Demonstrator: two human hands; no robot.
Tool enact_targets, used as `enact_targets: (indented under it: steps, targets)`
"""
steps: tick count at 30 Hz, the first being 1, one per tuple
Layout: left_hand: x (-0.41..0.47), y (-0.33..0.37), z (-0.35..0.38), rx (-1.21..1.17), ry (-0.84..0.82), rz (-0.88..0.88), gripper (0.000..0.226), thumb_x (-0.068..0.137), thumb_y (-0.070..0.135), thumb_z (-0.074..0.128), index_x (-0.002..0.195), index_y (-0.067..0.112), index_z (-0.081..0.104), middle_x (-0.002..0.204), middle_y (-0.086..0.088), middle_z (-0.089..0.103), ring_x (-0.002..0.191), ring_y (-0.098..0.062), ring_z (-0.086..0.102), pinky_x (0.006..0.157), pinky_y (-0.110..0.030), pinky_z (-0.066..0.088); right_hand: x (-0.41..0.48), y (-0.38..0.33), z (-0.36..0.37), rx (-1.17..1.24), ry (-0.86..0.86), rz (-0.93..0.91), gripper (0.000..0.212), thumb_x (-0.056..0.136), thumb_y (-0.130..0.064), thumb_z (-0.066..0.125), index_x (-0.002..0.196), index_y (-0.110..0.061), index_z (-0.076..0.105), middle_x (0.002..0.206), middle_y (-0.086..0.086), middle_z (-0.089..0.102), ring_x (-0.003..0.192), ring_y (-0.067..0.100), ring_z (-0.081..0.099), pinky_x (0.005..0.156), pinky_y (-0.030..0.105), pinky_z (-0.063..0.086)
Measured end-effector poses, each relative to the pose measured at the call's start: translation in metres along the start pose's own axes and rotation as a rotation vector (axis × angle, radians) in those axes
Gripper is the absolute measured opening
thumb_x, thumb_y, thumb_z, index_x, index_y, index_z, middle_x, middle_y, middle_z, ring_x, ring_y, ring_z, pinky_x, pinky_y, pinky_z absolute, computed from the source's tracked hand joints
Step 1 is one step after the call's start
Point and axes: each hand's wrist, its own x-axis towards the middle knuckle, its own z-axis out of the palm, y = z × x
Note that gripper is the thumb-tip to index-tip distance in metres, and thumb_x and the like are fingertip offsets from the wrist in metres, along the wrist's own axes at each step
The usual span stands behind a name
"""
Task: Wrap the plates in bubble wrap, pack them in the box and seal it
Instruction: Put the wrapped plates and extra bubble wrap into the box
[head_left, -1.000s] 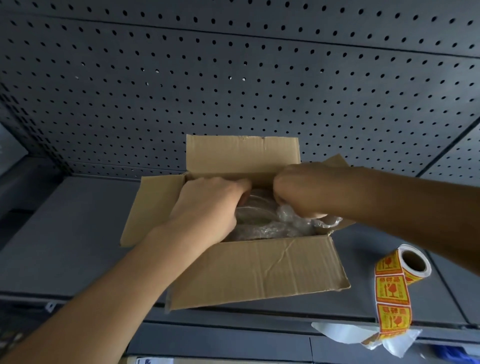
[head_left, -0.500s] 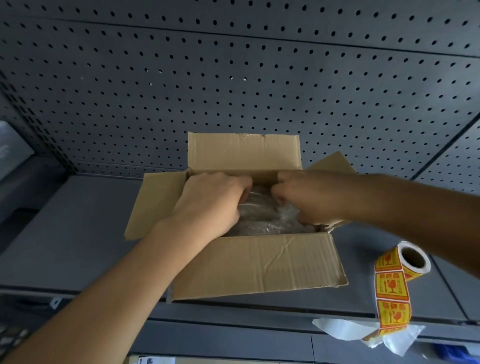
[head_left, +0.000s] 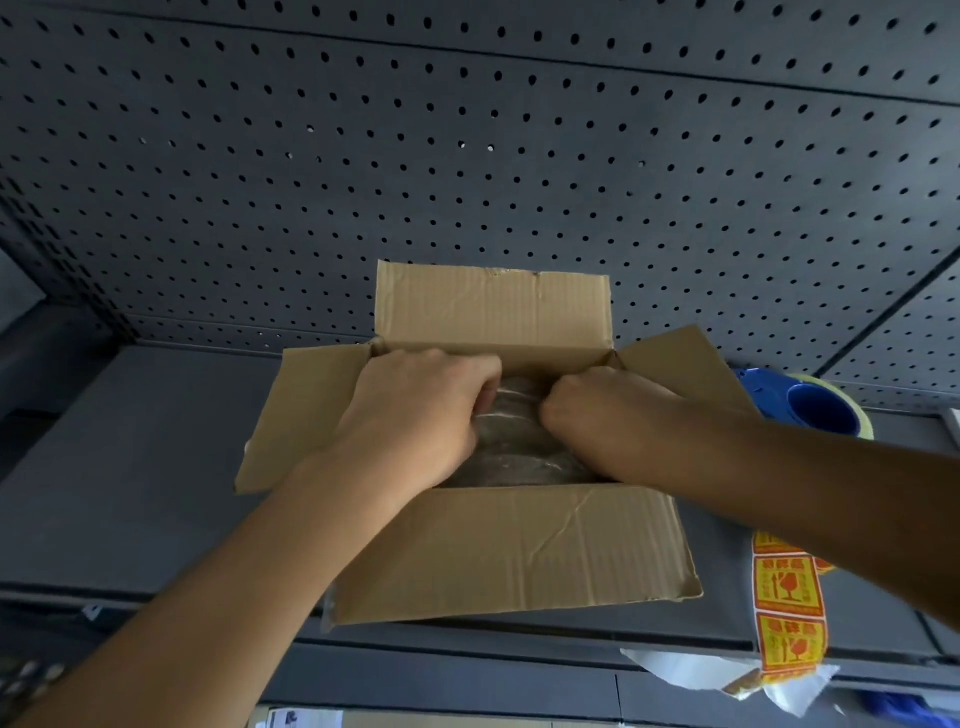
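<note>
An open cardboard box (head_left: 511, 551) stands on the grey shelf with all its flaps spread out. Inside lies a bundle of plates in bubble wrap (head_left: 514, 439), mostly covered by my hands. My left hand (head_left: 421, 415) reaches into the left half of the box, fingers curled over the bundle. My right hand (head_left: 587, 421) reaches into the right half, fingers curled down on the wrap at the other side. Only a narrow strip of the wrap shows between the two hands.
A blue tape dispenser (head_left: 810, 405) sits behind the box's right flap. A strip of yellow fragile stickers (head_left: 789, 613) hangs over the shelf's front edge at the right, with white backing paper (head_left: 691, 670) below. A grey pegboard wall (head_left: 467, 156) rises behind.
My right hand has sunk deeper into the box and the wrap that puffed up at the right is now pressed down. The view shifted, bringing the tape dispenser into sight.
</note>
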Motion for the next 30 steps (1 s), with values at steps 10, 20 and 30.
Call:
enact_targets:
  steps: [10, 20, 30]
  targets:
    - [0.002, -0.001, -0.001, 0.016, -0.025, -0.010, 0.022, 0.092, 0.029, 0.066, 0.085, 0.037, 0.046, 0.077, 0.013, 0.062, 0.068, -0.011, 0.055, 0.053, -0.025, 0.030, -0.027, 0.015, -0.026, 0.084, -0.124, 0.039, 0.019, 0.091, -0.007, 0.060, 0.078, -0.021, 0.063, 0.072, -0.009, 0.053, 0.060, 0.008, 0.050, 0.049, 0.019, 0.039]
    - [0.002, 0.002, 0.000, 0.015, -0.026, -0.009, 0.021, 0.092, 0.029, 0.067, 0.085, 0.037, 0.049, 0.076, 0.013, 0.062, 0.069, -0.008, 0.057, 0.052, -0.021, 0.028, -0.009, 0.004, -0.016, 0.074, -0.171, 0.078, 0.038, 0.093, 0.002, 0.056, 0.062, -0.016, 0.046, 0.062, 0.000, 0.049, 0.052, 0.011, 0.045, 0.050, 0.026, 0.044]
    - [-0.007, -0.006, -0.017, -0.180, -0.117, -0.010, 0.025, 0.097, 0.043, 0.064, 0.119, 0.038, 0.054, 0.113, 0.019, 0.067, 0.098, -0.004, 0.063, 0.077, -0.022, 0.050, -0.031, 0.007, -0.022, 0.114, -0.074, 0.046, 0.017, 0.096, -0.016, 0.054, 0.098, -0.023, 0.069, 0.085, -0.002, 0.065, 0.069, 0.011, 0.055, 0.061, 0.025, 0.047]
